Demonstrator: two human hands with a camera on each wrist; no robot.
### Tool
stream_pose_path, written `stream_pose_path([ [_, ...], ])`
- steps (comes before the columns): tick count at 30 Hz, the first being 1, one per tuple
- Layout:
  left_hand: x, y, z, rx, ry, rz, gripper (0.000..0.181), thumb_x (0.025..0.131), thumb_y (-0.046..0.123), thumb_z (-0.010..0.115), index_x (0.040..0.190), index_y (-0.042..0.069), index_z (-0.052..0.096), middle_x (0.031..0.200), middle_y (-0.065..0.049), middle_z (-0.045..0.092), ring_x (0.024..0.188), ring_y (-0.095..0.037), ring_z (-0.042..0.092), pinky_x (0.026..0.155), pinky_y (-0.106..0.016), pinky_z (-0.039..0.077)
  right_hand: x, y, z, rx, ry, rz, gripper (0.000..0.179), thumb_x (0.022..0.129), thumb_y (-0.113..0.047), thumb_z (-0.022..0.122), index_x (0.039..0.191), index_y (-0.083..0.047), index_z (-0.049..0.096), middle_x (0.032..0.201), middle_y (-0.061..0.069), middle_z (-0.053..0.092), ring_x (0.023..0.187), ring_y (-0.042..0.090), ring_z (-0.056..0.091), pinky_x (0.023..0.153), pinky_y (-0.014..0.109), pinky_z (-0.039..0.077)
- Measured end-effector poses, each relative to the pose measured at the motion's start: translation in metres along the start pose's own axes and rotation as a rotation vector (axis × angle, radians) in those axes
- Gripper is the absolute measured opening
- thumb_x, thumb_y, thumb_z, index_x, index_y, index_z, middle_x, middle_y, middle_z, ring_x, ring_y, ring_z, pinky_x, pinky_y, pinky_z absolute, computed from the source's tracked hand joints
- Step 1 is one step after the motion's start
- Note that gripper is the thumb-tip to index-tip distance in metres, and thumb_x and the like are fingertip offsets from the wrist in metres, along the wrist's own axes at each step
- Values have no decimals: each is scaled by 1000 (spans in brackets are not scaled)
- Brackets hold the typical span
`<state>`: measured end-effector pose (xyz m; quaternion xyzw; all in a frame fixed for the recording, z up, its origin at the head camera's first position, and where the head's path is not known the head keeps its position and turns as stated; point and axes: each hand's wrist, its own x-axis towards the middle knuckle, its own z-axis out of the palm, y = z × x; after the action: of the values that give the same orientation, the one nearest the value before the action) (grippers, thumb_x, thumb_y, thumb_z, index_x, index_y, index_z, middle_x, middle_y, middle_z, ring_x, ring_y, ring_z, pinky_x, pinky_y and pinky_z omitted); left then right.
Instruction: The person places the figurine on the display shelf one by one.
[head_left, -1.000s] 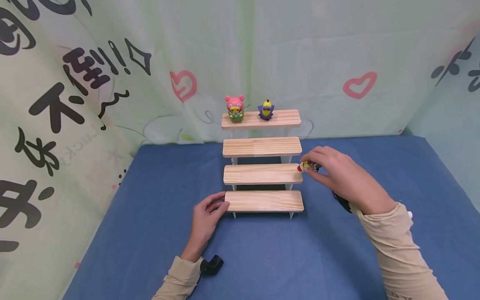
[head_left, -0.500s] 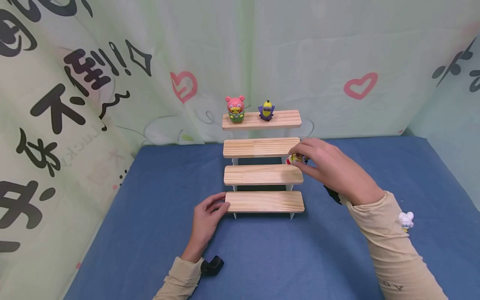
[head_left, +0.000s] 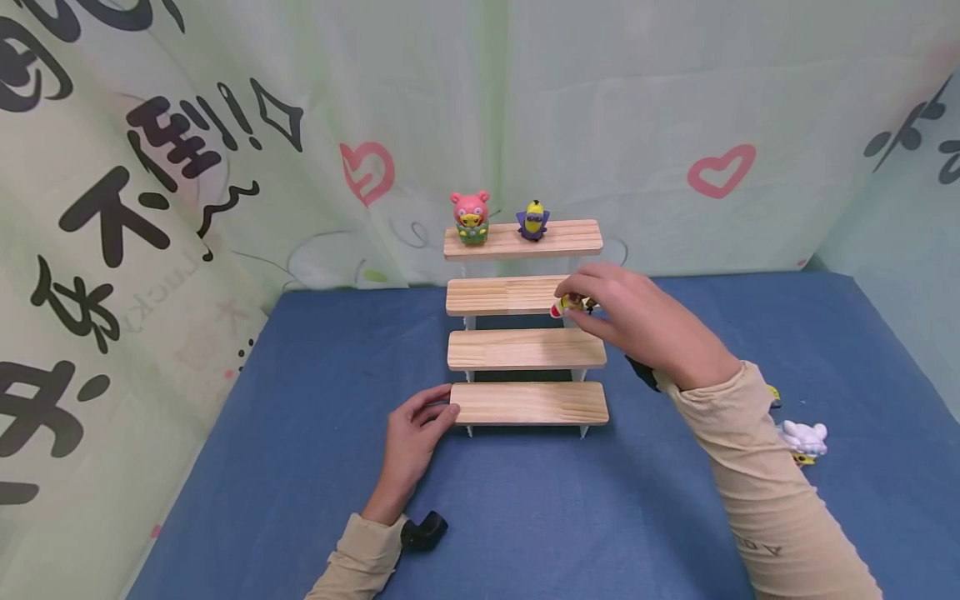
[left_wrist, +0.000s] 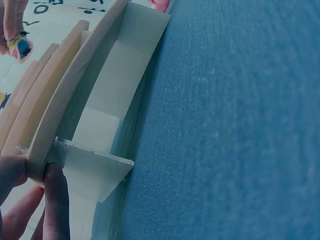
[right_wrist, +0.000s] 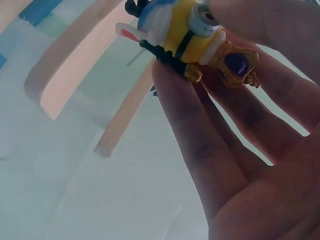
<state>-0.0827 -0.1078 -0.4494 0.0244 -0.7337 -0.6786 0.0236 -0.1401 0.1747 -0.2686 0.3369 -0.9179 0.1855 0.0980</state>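
Note:
A wooden stepped display shelf stands on the blue cloth. My left hand grips the left end of its lowest board, thumb and fingers on either side of the board in the left wrist view. My right hand pinches a minion figurine and holds it tipped on its side over the right end of the second board from the top. Yellow, white and blue parts and a round goggle show on the figurine in the right wrist view. Whether it touches the board is hard to tell.
On the top board stand a pink-hooded figurine and a purple-caped minion figurine. A white figurine and a small yellow item lie by the right sleeve, partly hidden. Behind the shelf hangs a printed curtain.
My right hand has moved left and away from me with the minion figurine, from beside the third board to the second. The sleeve uncovers the white figurine. My left hand stays put.

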Motion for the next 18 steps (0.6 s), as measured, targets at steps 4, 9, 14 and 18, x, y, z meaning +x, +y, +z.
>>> stream_pose_path([
  [4, 0, 0, 0, 10, 3, -2, 36, 90, 13, 75, 124, 4, 67, 120, -15, 67, 98, -19, 70, 80, -18, 55, 6, -1, 1, 29, -9, -1, 15, 91, -4, 70, 106, -6, 71, 102, 6, 66, 92, 20, 61, 77, 36, 54],
  [9, 0, 0, 0, 8, 6, -6, 37, 89, 13, 75, 124, 4, 67, 121, -15, 68, 100, -21, 70, 80, -18, 55, 15, -1, 3, 38, -18, -7, 14, 91, -4, 71, 105, -4, 71, 101, 7, 66, 91, 21, 61, 78, 37, 54],
  [14, 1, 0, 0, 7, 2, -2, 37, 90, 13, 75, 124, 3, 67, 121, -15, 68, 100, -21, 70, 80, -18, 55, 23, -2, 6, 17, -40, 6, 18, 91, -5, 71, 109, -2, 71, 104, 10, 68, 94, 24, 62, 80, 40, 54],
  [18, 1, 0, 0, -2, 0, 0, 37, 89, 13, 75, 124, 3, 67, 121, -15, 68, 99, -21, 69, 80, -18, 55, 29, -3, 8, 21, -49, 7, 21, 92, -5, 70, 112, -2, 70, 106, 11, 68, 95, 25, 63, 81, 41, 54],
])
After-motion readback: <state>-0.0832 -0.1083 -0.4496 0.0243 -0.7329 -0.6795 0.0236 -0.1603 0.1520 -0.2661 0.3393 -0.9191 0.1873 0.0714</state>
